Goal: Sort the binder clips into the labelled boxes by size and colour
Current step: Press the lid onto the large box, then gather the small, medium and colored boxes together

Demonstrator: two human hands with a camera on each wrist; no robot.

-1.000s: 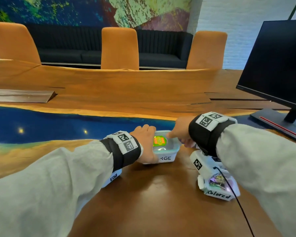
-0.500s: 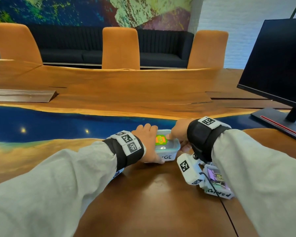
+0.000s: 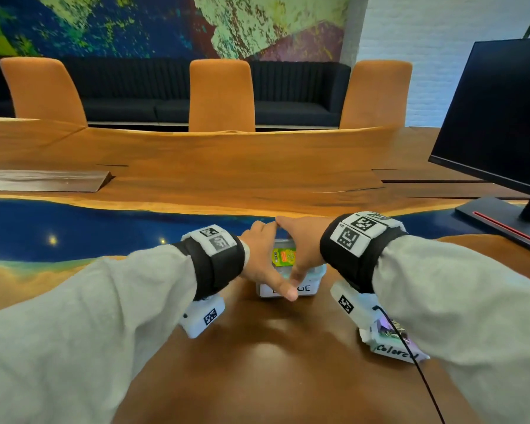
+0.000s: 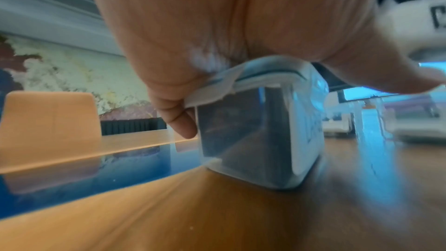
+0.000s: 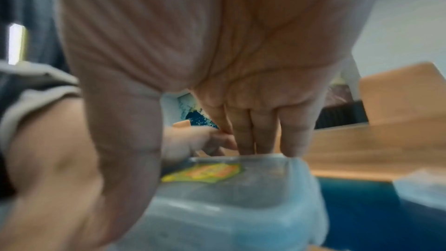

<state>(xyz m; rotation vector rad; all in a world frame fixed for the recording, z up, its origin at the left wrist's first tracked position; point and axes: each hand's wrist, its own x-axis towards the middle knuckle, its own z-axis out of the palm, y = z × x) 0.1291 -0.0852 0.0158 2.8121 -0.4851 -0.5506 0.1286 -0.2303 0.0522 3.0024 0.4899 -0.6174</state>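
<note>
Fingers of both hands are wrapped over the box marked LARGE [image 3: 289, 289] — my left hand [image 3: 259, 258] curls over its left edge with the fingertips [image 4: 183, 125] hooked down past the lid rim [image 4: 243, 75], and my right hand [image 3: 300, 249] lies across the top, its fingers [image 5: 263, 135] reaching over the far edge. A second ago my right hand sat off to the right of this box and the stickered lid [image 3: 283, 257] showed open between my hands; now both thumbs meet at the front wall and the lid is nearly covered. I judge I am pressing the lid shut, which would mean the large clips are done with. Whether it has seated I cannot tell.

No binder clips show loose anywhere. Right of the LARGE box, near my right wrist, sits the box labelled Colored [image 3: 393, 347], with coloured clips showing through it.

Behind the LARGE box the desk [image 3: 257, 377] runs bare across the blue strip to the far wooden edge; in front of it the desk is bare wood too. Further right stands the monitor [image 3: 502, 117] on its base. The Colored box is tight against my right forearm — that is the one I could knock.
</note>
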